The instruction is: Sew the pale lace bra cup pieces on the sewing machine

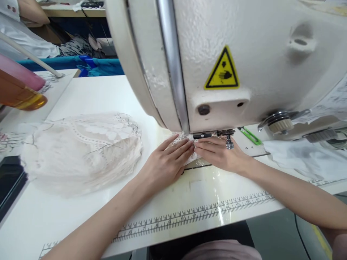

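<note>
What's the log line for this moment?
left hand: flat on white lace piece | right hand: flat on it | under cream sewing machine head | white table

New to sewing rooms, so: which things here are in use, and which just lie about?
In use: left hand, right hand, both flat on the lace piece at the sewing machine.
Lying about: lace pile, green tool, amber bottle, white cloth.

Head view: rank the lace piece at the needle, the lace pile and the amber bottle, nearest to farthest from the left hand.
1. Lace piece: touched by the left hand, just ahead of it.
2. Lace pile: on the table, to the hand's left.
3. Amber bottle: far left edge, farthest.
</note>
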`<state>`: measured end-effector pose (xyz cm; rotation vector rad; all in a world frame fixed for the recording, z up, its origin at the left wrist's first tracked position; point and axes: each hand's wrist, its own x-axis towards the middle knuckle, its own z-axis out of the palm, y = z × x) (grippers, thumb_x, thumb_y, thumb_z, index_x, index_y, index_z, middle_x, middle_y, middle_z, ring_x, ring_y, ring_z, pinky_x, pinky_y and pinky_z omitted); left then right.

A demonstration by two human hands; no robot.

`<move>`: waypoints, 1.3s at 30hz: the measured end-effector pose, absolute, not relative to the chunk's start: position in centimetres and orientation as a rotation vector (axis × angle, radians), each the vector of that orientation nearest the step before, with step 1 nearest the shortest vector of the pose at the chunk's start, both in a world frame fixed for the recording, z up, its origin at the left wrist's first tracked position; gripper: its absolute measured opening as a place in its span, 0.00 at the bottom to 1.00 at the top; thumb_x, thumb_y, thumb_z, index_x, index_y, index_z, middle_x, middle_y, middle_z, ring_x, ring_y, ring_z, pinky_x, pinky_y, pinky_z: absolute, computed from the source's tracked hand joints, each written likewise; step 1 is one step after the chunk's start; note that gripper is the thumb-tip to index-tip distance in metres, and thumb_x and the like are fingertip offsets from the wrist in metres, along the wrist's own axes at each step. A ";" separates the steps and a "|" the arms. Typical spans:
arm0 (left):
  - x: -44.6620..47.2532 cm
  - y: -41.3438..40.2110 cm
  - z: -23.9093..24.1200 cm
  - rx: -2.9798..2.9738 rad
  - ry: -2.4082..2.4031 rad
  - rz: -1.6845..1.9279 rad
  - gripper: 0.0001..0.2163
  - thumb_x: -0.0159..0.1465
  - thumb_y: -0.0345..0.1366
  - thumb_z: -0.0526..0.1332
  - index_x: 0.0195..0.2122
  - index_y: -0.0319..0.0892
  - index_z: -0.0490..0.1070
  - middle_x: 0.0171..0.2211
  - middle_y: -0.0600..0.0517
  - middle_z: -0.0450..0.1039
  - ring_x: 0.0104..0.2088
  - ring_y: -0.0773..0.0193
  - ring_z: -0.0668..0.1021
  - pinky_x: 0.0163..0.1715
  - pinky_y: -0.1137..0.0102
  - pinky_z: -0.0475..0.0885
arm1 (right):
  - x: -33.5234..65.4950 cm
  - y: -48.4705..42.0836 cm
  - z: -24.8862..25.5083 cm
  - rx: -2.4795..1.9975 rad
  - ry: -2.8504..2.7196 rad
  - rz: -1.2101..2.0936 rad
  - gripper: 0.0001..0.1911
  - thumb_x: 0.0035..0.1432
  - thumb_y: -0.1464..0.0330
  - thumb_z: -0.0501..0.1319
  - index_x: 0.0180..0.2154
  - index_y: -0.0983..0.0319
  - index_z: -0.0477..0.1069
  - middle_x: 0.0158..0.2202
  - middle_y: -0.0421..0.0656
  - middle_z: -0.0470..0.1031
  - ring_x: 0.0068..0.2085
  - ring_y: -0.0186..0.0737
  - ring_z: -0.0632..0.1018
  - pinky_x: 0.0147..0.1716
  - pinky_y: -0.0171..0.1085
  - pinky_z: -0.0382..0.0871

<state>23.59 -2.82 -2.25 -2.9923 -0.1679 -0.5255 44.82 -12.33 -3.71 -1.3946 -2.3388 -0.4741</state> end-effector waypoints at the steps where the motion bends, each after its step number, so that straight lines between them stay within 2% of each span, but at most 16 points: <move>1: 23.5 -2.6 -2.2 -3.010 -0.156 -0.524 0.17 0.68 0.29 0.52 0.55 0.36 0.71 0.56 0.46 0.72 0.57 0.57 0.75 0.61 0.55 0.68 | 44.7 -12.4 -3.8 -1.387 -2.358 -0.452 0.14 0.65 0.78 0.54 0.45 0.59 0.74 0.44 0.39 0.80 0.44 0.35 0.77 0.33 0.37 0.63; 7: 23.3 -1.4 -2.3 -3.024 -0.119 -0.560 0.16 0.68 0.30 0.51 0.53 0.35 0.73 0.55 0.46 0.73 0.55 0.57 0.76 0.62 0.54 0.67 | 43.9 -12.3 -4.2 -1.324 -2.342 -0.455 0.13 0.67 0.78 0.53 0.45 0.61 0.73 0.46 0.39 0.80 0.47 0.35 0.76 0.48 0.41 0.65; 16: 23.4 -1.4 -2.5 -3.006 -0.180 -0.585 0.17 0.68 0.29 0.49 0.52 0.36 0.74 0.54 0.46 0.74 0.55 0.57 0.76 0.61 0.56 0.68 | 43.5 -12.3 -3.7 -1.276 -2.314 -0.434 0.12 0.66 0.79 0.53 0.45 0.64 0.73 0.45 0.40 0.81 0.49 0.34 0.76 0.46 0.40 0.66; 21: 23.5 -1.7 -2.5 -3.023 -0.266 -0.551 0.18 0.68 0.30 0.50 0.55 0.38 0.72 0.54 0.46 0.73 0.56 0.57 0.75 0.62 0.55 0.67 | 43.4 -12.4 -3.9 -1.367 -2.301 -0.437 0.15 0.67 0.79 0.51 0.45 0.60 0.73 0.45 0.38 0.81 0.49 0.33 0.76 0.47 0.41 0.65; 27: 23.6 -2.1 -2.4 -2.988 -0.289 -0.557 0.18 0.68 0.31 0.49 0.55 0.37 0.72 0.54 0.45 0.74 0.56 0.55 0.75 0.62 0.54 0.67 | 43.4 -12.4 -4.1 -1.384 -2.295 -0.414 0.15 0.66 0.79 0.53 0.46 0.60 0.74 0.47 0.40 0.80 0.49 0.35 0.76 0.48 0.42 0.65; 33: 23.8 -2.7 -2.5 -2.923 -0.304 -0.522 0.18 0.67 0.31 0.51 0.54 0.30 0.72 0.54 0.40 0.73 0.54 0.50 0.76 0.58 0.53 0.71 | 43.7 -12.3 -4.3 -1.398 -2.314 -0.377 0.15 0.64 0.80 0.54 0.42 0.59 0.74 0.46 0.40 0.80 0.49 0.35 0.75 0.46 0.39 0.66; 39: 23.9 -3.2 -2.4 -2.898 -0.312 -0.532 0.18 0.67 0.32 0.51 0.53 0.29 0.72 0.53 0.39 0.74 0.54 0.49 0.77 0.58 0.52 0.70 | 43.8 -12.3 -4.5 -1.398 -2.293 -0.272 0.16 0.62 0.81 0.54 0.42 0.59 0.75 0.45 0.39 0.80 0.48 0.35 0.75 0.48 0.38 0.66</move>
